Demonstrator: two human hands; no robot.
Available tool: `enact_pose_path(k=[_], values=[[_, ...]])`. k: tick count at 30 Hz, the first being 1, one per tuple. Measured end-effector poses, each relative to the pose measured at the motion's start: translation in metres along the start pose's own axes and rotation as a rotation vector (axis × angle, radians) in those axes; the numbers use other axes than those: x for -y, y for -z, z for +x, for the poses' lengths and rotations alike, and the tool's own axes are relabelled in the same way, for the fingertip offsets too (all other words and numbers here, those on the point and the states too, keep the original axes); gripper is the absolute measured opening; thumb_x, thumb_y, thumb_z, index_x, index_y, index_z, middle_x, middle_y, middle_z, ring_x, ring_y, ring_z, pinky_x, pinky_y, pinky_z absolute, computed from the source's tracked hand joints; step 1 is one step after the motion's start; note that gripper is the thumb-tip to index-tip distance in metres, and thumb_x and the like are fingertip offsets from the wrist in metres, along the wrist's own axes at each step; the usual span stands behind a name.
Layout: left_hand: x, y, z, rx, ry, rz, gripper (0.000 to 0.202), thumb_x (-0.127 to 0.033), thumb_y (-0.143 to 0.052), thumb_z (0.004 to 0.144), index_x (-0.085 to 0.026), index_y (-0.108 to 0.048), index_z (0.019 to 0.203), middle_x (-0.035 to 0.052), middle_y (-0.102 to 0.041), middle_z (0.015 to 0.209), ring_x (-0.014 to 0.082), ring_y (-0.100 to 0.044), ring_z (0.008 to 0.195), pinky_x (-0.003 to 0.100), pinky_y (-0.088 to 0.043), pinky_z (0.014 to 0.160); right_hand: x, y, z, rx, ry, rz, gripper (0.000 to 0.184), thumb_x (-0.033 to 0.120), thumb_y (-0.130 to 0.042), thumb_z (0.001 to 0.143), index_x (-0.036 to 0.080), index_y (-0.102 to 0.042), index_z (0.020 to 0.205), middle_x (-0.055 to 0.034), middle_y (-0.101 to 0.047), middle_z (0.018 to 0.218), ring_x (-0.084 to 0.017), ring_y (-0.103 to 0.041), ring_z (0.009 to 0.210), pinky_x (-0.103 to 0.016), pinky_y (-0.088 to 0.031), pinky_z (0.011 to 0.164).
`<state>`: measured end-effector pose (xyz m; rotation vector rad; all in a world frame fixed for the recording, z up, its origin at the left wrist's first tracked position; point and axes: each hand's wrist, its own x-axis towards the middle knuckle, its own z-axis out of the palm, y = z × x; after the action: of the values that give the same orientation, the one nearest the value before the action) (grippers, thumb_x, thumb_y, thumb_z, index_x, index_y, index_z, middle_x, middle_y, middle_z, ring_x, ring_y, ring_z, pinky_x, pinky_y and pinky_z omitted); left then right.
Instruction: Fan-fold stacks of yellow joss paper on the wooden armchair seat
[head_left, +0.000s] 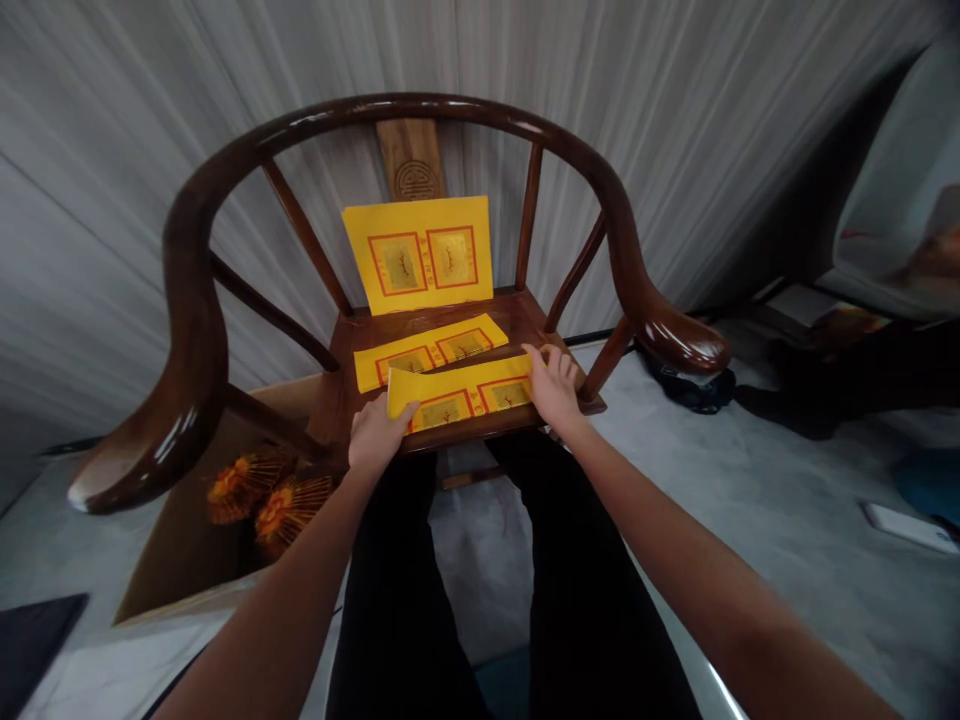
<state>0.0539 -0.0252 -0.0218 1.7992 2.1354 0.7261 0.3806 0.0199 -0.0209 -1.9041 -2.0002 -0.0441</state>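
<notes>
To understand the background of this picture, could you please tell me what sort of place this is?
Probably a storeroom or shop for Chinese ritual paper goods: a dark wooden horseshoe-back armchair, yellow red-framed paper sheets, and a cardboard box holding orange fan-shaped ornaments.

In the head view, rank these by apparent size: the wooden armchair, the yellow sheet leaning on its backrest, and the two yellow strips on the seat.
1. Wooden armchair
2. Leaning yellow sheet
3. Front yellow strip and rear yellow strip: they look alike, and the front one is nearer the camera, so I can't rank them.

Head-worn view, forward and down, close above left hand (379, 435) and right hand (553, 388)
</notes>
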Motion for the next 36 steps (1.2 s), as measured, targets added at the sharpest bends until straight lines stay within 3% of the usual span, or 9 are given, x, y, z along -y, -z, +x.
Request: enact_pose_path(k=[7, 11, 14, 18, 23, 25, 29, 33, 36], values=[[-0.002, -0.003, -0.004, -0.115, 0.018, 0.124, 0.065, -0.070, -0.056, 0.090, -0.018, -0.055, 0.129, 0.0180, -0.065, 0.133, 0.0426, -0.051, 0.129, 0.055, -0.039, 0.112, 0.016, 0.013, 0.022, 0.195, 0.126, -0.072, 0.048, 0.013, -0.036, 0.101, 0.017, -0.065, 0.140, -0.0201, -0.058, 0.149, -0.031, -0.049, 0.135, -0.046, -0.036, 0.114], [-0.003, -0.002, -0.004, -0.083, 0.020, 0.160, 0.067, -0.071, -0.053, 0.092, -0.018, -0.054, 0.132, 0.0182, -0.064, 0.134, 0.0419, -0.052, 0.128, 0.055, -0.039, 0.112, 0.045, 0.008, 0.029, 0.202, -0.036, -0.067, 0.054, 0.040, -0.046, 0.103, 0.004, -0.063, 0.139, -0.0305, -0.058, 0.144, -0.044, -0.052, 0.131, -0.060, -0.041, 0.109], [-0.001, -0.001, 0.002, -0.071, 0.068, 0.171, 0.063, -0.067, -0.050, 0.094, -0.017, -0.055, 0.131, 0.0195, -0.067, 0.129, 0.0423, -0.054, 0.126, 0.055, -0.041, 0.110, 0.063, -0.006, 0.019, 0.157, -0.142, -0.070, 0.069, 0.052, -0.036, 0.105, 0.004, -0.053, 0.151, -0.0307, -0.049, 0.155, -0.049, -0.043, 0.140, -0.073, -0.031, 0.114], [-0.002, 0.000, 0.009, -0.059, 0.144, 0.183, 0.051, -0.054, -0.048, 0.097, -0.015, -0.057, 0.129, 0.0198, -0.071, 0.120, 0.0426, -0.060, 0.120, 0.055, -0.045, 0.105, 0.065, -0.022, 0.004, 0.124, -0.181, -0.057, 0.070, 0.050, -0.025, 0.107, 0.007, -0.046, 0.158, -0.0256, -0.044, 0.163, -0.043, -0.038, 0.148, -0.068, -0.016, 0.125], [-0.020, 0.000, -0.006, -0.136, 0.077, 0.268, 0.057, -0.040, -0.028, 0.103, -0.007, -0.052, 0.143, 0.0299, -0.054, 0.143, 0.0507, -0.046, 0.135, 0.065, -0.036, 0.109, 0.060, -0.025, 0.005, 0.123, -0.196, -0.040, 0.075, 0.052, -0.026, 0.106, 0.004, -0.042, 0.161, -0.0277, -0.037, 0.168, -0.046, -0.032, 0.154, -0.066, -0.010, 0.126], [-0.032, 0.002, -0.009, -0.071, -0.139, 0.357, 0.062, -0.046, -0.027, 0.104, -0.012, -0.050, 0.151, 0.0275, -0.051, 0.146, 0.0505, -0.045, 0.136, 0.066, -0.033, 0.111, 0.061, -0.024, 0.006, 0.107, -0.197, -0.027, 0.076, 0.053, -0.028, 0.106, 0.004, -0.041, 0.162, -0.0284, -0.035, 0.169, -0.046, -0.031, 0.155, -0.066, -0.010, 0.125], [-0.062, 0.002, 0.011, 0.326, -0.516, 0.499, 0.081, -0.070, -0.042, 0.097, -0.021, -0.044, 0.162, 0.0216, -0.051, 0.151, 0.0473, -0.047, 0.138, 0.061, -0.033, 0.115, 0.062, -0.020, 0.005, 0.061, -0.180, 0.027, 0.070, 0.050, -0.034, 0.105, 0.005, -0.047, 0.157, -0.0278, -0.037, 0.168, -0.044, -0.032, 0.154, -0.066, -0.012, 0.126], [-0.092, 0.000, 0.050, 0.480, -0.426, 0.520, 0.124, -0.084, -0.074, 0.060, -0.018, -0.046, 0.161, 0.0251, -0.049, 0.157, 0.0546, -0.038, 0.146, 0.065, -0.030, 0.118, 0.060, -0.015, 0.002, 0.020, -0.158, 0.079, 0.061, 0.045, -0.039, 0.104, 0.006, -0.054, 0.149, -0.0274, -0.044, 0.163, -0.043, -0.036, 0.149, -0.068, -0.012, 0.126], [-0.105, -0.001, 0.075, 0.465, -0.386, 0.486, 0.111, -0.071, -0.090, 0.039, -0.024, -0.071, 0.137, 0.0233, -0.064, 0.144, 0.0549, -0.048, 0.140, 0.064, -0.036, 0.116, 0.058, -0.014, 0.002, -0.003, -0.138, 0.089, 0.054, 0.041, -0.041, 0.104, 0.008, -0.058, 0.143, -0.0269, -0.049, 0.158, -0.042, -0.039, 0.146, -0.067, -0.013, 0.127]])
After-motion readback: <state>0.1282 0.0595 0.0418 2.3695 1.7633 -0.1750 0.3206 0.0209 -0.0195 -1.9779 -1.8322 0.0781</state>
